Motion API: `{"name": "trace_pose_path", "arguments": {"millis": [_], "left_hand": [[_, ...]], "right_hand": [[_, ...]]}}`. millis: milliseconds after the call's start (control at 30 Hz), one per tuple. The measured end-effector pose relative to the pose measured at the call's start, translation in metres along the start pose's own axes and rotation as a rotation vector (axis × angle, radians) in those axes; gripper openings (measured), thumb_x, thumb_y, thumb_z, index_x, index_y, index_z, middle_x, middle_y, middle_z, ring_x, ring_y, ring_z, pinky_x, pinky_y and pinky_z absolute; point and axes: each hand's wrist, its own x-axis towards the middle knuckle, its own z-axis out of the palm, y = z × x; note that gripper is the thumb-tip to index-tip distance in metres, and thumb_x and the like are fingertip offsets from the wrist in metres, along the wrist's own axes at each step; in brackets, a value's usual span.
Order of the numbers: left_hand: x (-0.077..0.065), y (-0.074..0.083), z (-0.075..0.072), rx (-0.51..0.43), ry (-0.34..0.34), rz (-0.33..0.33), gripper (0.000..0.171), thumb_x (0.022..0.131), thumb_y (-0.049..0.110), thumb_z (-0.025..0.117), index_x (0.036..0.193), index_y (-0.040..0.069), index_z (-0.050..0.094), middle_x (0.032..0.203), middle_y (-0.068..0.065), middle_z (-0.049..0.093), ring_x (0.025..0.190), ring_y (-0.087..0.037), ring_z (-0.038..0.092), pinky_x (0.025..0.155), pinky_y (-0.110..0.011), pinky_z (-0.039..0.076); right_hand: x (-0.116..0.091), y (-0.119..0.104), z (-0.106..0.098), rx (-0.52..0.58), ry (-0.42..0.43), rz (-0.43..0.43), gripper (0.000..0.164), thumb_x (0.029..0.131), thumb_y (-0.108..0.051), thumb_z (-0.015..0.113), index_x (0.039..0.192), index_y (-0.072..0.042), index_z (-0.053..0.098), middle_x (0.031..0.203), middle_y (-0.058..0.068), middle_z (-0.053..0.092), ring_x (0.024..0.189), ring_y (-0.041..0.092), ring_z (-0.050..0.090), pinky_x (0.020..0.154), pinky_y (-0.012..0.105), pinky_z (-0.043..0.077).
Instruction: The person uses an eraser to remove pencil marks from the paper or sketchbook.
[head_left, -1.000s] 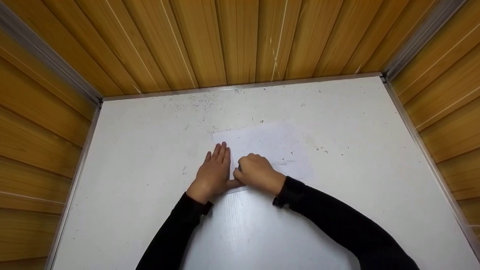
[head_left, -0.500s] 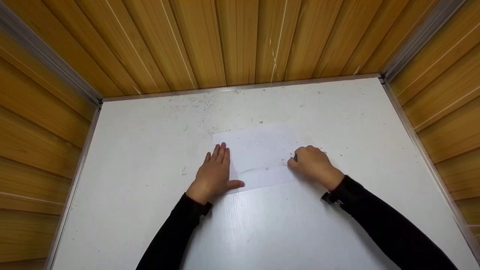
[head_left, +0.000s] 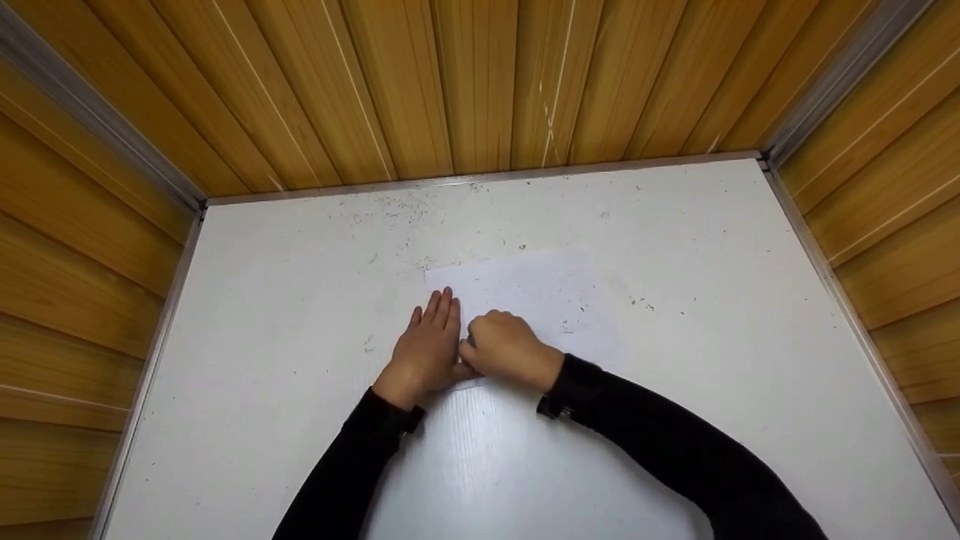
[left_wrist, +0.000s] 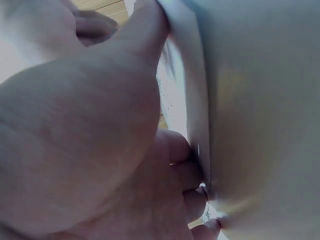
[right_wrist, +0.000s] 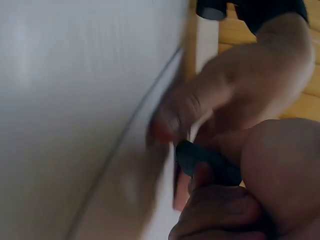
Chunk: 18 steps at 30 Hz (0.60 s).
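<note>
A sheet of white paper (head_left: 525, 285) lies on the white table, turned slightly askew. My left hand (head_left: 426, 349) rests flat on its left end, fingers together and thumb stretched out along the near edge. In my right hand (head_left: 510, 345) is a small dark green eraser (right_wrist: 207, 162), pinched between thumb and curled fingers. That hand sits on the paper right beside the left thumb, partly covering it in the head view. In the right wrist view the eraser is mostly wrapped by the fingers. The left wrist view shows the left palm and fingertips on the paper's edge.
Dark crumbs (head_left: 568, 328) lie on the paper, and more specks (head_left: 643, 303) are scattered on the table (head_left: 262, 315) to its right and behind it. Wood-patterned walls (head_left: 480, 90) enclose the table at the back and both sides.
My right hand, with the eraser, swept right across the paper to its right edge, then came back left beside the left thumb. The left hand stayed in place.
</note>
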Motion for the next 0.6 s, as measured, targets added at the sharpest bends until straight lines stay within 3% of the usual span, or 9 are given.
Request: {"name": "trace_pose_path", "arguments": {"millis": [167,267,467,600], "left_hand": [[0.001,0.000,0.002,0.006,-0.002,-0.005,0.127,0.092,0.073,0.078,0.172,-0.009,0.022,0.183,-0.028,0.015,0.173,-0.043,0.015,0.138,-0.062,0.025],[0.003,0.001,0.002,0.003,-0.020,-0.019,0.128,0.093,0.076,0.074,0.173,-0.008,0.020,0.184,-0.027,0.013,0.174,-0.041,0.013,0.139,-0.061,0.023],[0.004,0.003,0.002,0.023,-0.035,-0.027,0.129,0.092,0.078,0.073,0.174,-0.007,0.019,0.185,-0.025,0.013,0.174,-0.040,0.013,0.139,-0.060,0.023],[0.003,0.003,0.001,0.013,-0.032,-0.027,0.128,0.092,0.077,0.073,0.173,-0.007,0.020,0.185,-0.025,0.014,0.174,-0.040,0.013,0.139,-0.060,0.023]], "right_hand": [[0.000,0.011,0.005,-0.042,0.027,0.013,0.033,0.097,-0.022,0.064,0.065,-0.014,0.062,0.072,0.006,0.065,0.069,0.024,0.058,0.065,0.044,0.054],[-0.014,0.037,-0.008,-0.046,0.045,0.058,0.032,0.097,-0.024,0.064,0.067,-0.013,0.062,0.072,0.006,0.064,0.070,0.022,0.056,0.064,0.041,0.051],[-0.050,0.099,-0.041,-0.021,0.062,0.227,0.040,0.099,-0.027,0.064,0.063,-0.015,0.051,0.069,0.002,0.052,0.069,0.020,0.050,0.061,0.034,0.041],[-0.064,0.122,-0.055,0.006,0.044,0.287,0.042,0.098,-0.027,0.064,0.062,-0.019,0.045,0.066,-0.004,0.040,0.065,0.017,0.042,0.058,0.031,0.034]]}}
